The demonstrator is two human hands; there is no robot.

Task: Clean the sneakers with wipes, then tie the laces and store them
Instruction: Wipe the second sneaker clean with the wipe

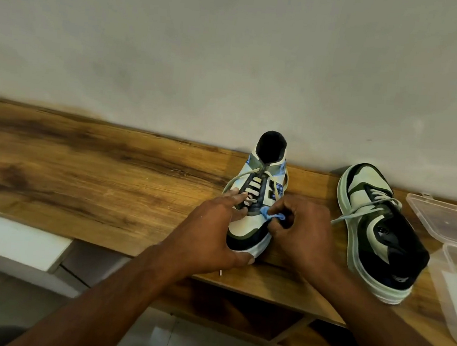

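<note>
- At the shelf's front edge, we are still cleaning: our right hand [304,230] is pinching a blue wipe [272,215] against the near sneaker [256,200], on its right side by the toe.
- Our left hand [216,227] is steadying the toe, fingers straight over the laces [251,189].
- Next probably needs wiping onward, laces later.
- Second sneaker [378,232] is lying on its side to the right, beside the clear box [448,222].

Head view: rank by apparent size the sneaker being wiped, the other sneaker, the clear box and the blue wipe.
1. Other sneaker, though nearer the camera.
2. Sneaker being wiped, partly covered by hands.
3. Blue wipe, smallest.
Clear box is cut off: unranked.
</note>
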